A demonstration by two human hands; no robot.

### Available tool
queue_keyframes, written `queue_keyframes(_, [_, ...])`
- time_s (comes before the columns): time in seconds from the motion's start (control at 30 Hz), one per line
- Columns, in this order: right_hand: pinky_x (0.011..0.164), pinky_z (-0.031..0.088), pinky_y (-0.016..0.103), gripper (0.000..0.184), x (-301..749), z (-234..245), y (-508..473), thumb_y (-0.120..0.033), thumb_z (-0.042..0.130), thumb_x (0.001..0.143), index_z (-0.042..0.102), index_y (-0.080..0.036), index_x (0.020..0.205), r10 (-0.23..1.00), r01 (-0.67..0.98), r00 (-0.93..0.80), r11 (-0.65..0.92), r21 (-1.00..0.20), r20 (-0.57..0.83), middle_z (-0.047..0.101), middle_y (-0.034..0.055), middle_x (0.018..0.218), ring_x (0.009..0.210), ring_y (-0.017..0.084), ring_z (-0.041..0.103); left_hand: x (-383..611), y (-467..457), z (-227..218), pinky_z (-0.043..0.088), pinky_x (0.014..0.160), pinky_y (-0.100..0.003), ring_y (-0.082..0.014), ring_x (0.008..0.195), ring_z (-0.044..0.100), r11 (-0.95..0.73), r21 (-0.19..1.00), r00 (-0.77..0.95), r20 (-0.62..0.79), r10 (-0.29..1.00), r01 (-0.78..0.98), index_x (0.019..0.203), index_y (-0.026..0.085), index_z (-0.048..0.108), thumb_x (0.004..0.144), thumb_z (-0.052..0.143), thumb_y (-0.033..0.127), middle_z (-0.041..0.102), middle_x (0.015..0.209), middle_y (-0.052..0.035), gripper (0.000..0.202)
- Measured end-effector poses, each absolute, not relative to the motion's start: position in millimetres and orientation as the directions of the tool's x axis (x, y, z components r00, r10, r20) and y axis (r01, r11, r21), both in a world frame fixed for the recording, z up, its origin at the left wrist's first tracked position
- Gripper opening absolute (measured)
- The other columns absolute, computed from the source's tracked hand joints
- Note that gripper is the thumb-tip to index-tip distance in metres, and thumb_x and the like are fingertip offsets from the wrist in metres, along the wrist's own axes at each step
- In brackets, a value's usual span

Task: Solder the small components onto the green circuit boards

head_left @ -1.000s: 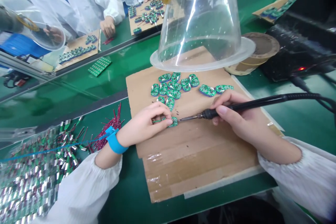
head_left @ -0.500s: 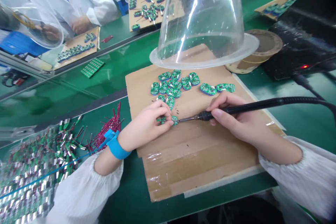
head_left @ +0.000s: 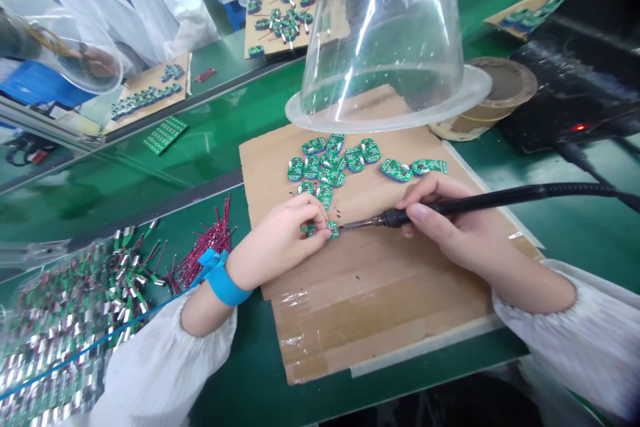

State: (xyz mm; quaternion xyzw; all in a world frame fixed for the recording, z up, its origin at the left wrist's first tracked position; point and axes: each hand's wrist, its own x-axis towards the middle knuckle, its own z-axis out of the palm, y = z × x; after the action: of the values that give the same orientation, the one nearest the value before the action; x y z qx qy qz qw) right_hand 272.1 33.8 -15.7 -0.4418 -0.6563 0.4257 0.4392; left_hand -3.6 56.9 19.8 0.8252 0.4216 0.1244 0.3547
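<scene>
With fingers pinched, my left hand (head_left: 295, 230) holds a small green circuit board (head_left: 333, 229) down on the cardboard sheet (head_left: 350, 293); the fingers cover part of it. A blue band circles that wrist. My right hand (head_left: 440, 220) grips a black soldering iron (head_left: 465, 204) like a pen. The iron's tip points left and ends right beside the board's edge; whether it touches, I cannot tell. Just beyond my left hand lies a group of green circuit boards (head_left: 330, 167) with blue undersides. Two more boards (head_left: 413, 169) lie above my right hand.
A clear plastic cone hood (head_left: 385, 47) hangs over the cardboard's far end. Behind it stand a brown round pot (head_left: 505, 97) and a black box with a red light (head_left: 575, 80). Red wires (head_left: 207, 247) and many metal-ended parts (head_left: 75, 320) lie left. Co-workers in white sit opposite.
The iron's tip has drawn back slightly to the right and up from the board. My left hand stays on the board. Across the table, a co-worker's hand has moved out of sight.
</scene>
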Motion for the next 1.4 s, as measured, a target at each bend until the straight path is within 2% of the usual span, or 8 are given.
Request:
queue_keyframes(0.6, [0.059, 0.046, 0.031, 0.014, 271, -17, 35, -0.038, 0.065, 0.097, 0.063, -0.026, 0.089, 0.945, 0.226, -0.255, 0.266, -0.937, 0.206, 0.065, -0.0006, 0.068, 0.061, 0.016, 0.061, 1, 65, 25, 0.051, 0.093, -0.041, -0.0198, 0.094, 0.063, -0.426, 0.611, 0.611, -0.121, 0.782, 0.667, 0.077, 0.018, 0.064, 0.092, 0.066, 0.018, 0.068, 0.096, -0.0037, 0.015])
queue_keyframes(0.83, [0.054, 0.046, 0.031, 0.018, 271, -19, 34, -0.039, 0.065, 0.098, 0.062, -0.025, 0.087, 0.983, 0.100, -0.065, 0.178, -0.979, 0.172, 0.063, -0.0008, 0.067, 0.056, 0.015, 0.058, 2, 64, 25, 0.050, 0.095, -0.042, -0.0202, 0.094, 0.062, -0.420, 0.599, 0.604, -0.137, 0.785, 0.681, 0.076, 0.018, 0.062, 0.092, 0.066, 0.018, 0.068, 0.094, -0.0037, 0.016])
queue_keyframes(1.1, [0.054, 0.043, 0.030, 0.017, 270, -21, 38, -0.040, 0.066, 0.097, 0.063, -0.026, 0.089, 0.988, -0.006, 0.030, 0.151, -0.988, 0.151, 0.061, -0.0021, 0.066, 0.057, 0.014, 0.056, 0, 59, 25, 0.052, 0.089, -0.040, -0.0195, 0.095, 0.063, -0.398, 0.614, 0.594, -0.147, 0.791, 0.682, 0.078, 0.018, 0.059, 0.093, 0.059, 0.013, 0.066, 0.102, -0.0042, 0.016])
queue_keyframes(1.2, [0.055, 0.044, 0.030, 0.015, 270, -20, 39, -0.041, 0.062, 0.099, 0.062, -0.027, 0.094, 0.984, 0.016, 0.026, 0.174, -0.985, 0.175, 0.060, -0.0026, 0.067, 0.058, 0.014, 0.056, -8, 44, 29, 0.052, 0.095, -0.041, -0.0216, 0.107, 0.062, -0.420, 0.614, 0.616, -0.141, 0.775, 0.668, 0.089, 0.019, 0.060, 0.094, 0.058, 0.013, 0.064, 0.114, -0.0069, 0.008])
queue_keyframes(1.27, [0.056, 0.045, 0.030, 0.015, 270, -20, 39, -0.041, 0.061, 0.100, 0.063, -0.027, 0.103, 0.980, 0.046, -0.014, 0.200, -0.979, 0.199, 0.062, -0.0018, 0.072, 0.060, 0.015, 0.058, -23, 33, 36, 0.053, 0.097, -0.039, -0.0216, 0.114, 0.061, -0.440, 0.642, 0.682, -0.182, 0.708, 0.628, 0.102, 0.021, 0.061, 0.093, 0.060, 0.013, 0.063, 0.123, -0.0074, 0.012])
queue_keyframes(1.33, [0.058, 0.048, 0.030, 0.019, 269, -22, 39, -0.041, 0.059, 0.100, 0.063, -0.027, 0.113, 0.971, 0.075, -0.068, 0.232, -0.970, 0.227, 0.064, -0.0007, 0.076, 0.063, 0.015, 0.060, -50, 27, 50, 0.056, 0.091, -0.034, -0.0191, 0.108, 0.065, -0.433, 0.660, 0.733, -0.272, 0.624, 0.614, 0.107, 0.024, 0.061, 0.095, 0.057, 0.011, 0.065, 0.119, -0.0049, 0.018])
queue_keyframes(1.37, [0.059, 0.049, 0.031, 0.021, 268, -22, 39, -0.041, 0.059, 0.101, 0.062, -0.027, 0.116, 0.967, 0.089, -0.091, 0.247, -0.965, 0.239, 0.065, -0.0002, 0.078, 0.064, 0.016, 0.062, -67, 28, 59, 0.057, 0.088, -0.033, -0.0187, 0.102, 0.067, -0.422, 0.637, 0.719, -0.320, 0.616, 0.645, 0.109, 0.026, 0.062, 0.096, 0.057, 0.013, 0.067, 0.115, -0.0039, 0.020])
queue_keyframes(1.4, [0.061, 0.050, 0.031, 0.022, 267, -22, 39, -0.041, 0.059, 0.101, 0.062, -0.027, 0.118, 0.963, 0.100, -0.108, 0.259, -0.961, 0.249, 0.065, -0.0001, 0.078, 0.065, 0.016, 0.062, -87, 30, 69, 0.058, 0.083, -0.033, -0.0190, 0.095, 0.068, -0.405, 0.580, 0.661, -0.337, 0.670, 0.707, 0.113, 0.027, 0.061, 0.096, 0.057, 0.017, 0.068, 0.110, -0.0033, 0.020])
